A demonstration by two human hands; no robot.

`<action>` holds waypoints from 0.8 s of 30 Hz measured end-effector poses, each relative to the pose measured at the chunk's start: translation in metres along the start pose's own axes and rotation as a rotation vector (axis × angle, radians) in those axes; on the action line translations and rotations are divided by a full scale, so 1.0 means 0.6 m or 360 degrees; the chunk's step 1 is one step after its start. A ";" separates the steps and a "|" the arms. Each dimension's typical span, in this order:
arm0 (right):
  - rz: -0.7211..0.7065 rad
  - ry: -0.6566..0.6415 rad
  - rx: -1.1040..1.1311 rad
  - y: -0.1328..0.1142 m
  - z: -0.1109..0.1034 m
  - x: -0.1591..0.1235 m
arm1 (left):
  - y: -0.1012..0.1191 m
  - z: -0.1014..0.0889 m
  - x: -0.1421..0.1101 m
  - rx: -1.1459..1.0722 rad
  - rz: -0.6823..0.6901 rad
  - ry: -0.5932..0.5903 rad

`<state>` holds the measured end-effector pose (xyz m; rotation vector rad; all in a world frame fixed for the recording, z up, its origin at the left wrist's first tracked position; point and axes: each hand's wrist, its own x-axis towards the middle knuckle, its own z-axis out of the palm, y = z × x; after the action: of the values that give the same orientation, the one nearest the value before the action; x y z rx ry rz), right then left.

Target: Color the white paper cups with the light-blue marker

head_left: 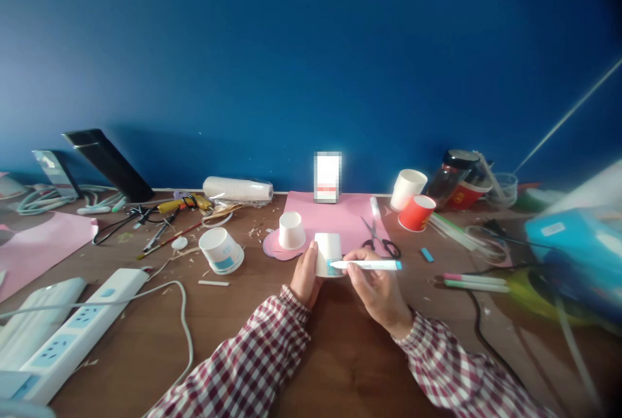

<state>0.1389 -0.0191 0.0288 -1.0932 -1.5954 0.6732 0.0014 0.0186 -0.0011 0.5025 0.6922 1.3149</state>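
My left hand (pixel 306 275) is closed around a white paper cup (pixel 328 246), held just above the table's middle. A patch of light blue colour shows on the cup's lower part. Between the fingers of my right hand (pixel 374 288) is a white marker with a light blue end (pixel 374 265). Its tip points left and meets the blue patch, though I cannot tell whether it presses. Just behind my left hand, a small white cup (pixel 291 231) stands upside down on a rounded pink paper piece (pixel 273 247). Black-handled scissors (pixel 374 240) lie beyond my right hand.
A pink sheet (pixel 350 214) lies under a propped, pixelated screen (pixel 327 178). Left are a white tub (pixel 221 251), bagged cups (pixel 238 189) and a power strip (pixel 82 327) with cables. Right are a red cup (pixel 416 213), a blue block (pixel 426 255) and several markers (pixel 476 283).
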 end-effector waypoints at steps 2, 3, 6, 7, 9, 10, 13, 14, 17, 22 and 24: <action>-0.0010 -0.0045 -0.0005 -0.002 -0.001 0.000 | 0.000 -0.001 0.000 0.0021 -0.0008 0.0002; -0.0014 -0.0070 -0.0006 -0.003 -0.002 0.000 | 0.000 -0.001 0.001 0.0032 -0.0012 0.0003; -0.0013 -0.0081 0.0004 -0.006 -0.003 0.000 | 0.001 0.000 0.001 0.0030 -0.0012 0.0006; -0.0010 -0.0060 0.0010 -0.006 -0.003 0.000 | 0.002 0.000 0.000 0.0026 -0.0011 0.0002; -0.0004 -0.0022 0.0018 -0.006 -0.002 0.001 | 0.003 0.001 0.000 0.0018 -0.0012 -0.0009; -0.0008 -0.0017 0.0019 -0.005 -0.002 0.002 | 0.003 0.001 0.000 0.0015 -0.0016 -0.0011; -0.0025 -0.0062 0.0014 -0.003 -0.002 0.003 | 0.003 0.001 0.000 0.0008 -0.0031 -0.0001; -0.0023 -0.0069 0.0014 -0.002 -0.001 0.003 | 0.003 0.000 0.000 0.0005 -0.0033 0.0001; 0.0008 -0.0020 0.0030 0.000 -0.001 0.001 | 0.003 -0.001 0.001 -0.0011 -0.0045 -0.0005; 0.0022 -0.0034 0.0047 -0.002 -0.001 0.002 | 0.002 -0.003 0.003 -0.0005 -0.0079 0.0013; 0.0028 -0.0026 0.0078 -0.003 0.000 0.002 | 0.002 -0.003 0.003 -0.0009 -0.0080 0.0020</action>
<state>0.1384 -0.0188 0.0309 -1.0697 -1.5771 0.7310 -0.0007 0.0203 -0.0016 0.4695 0.7071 1.2735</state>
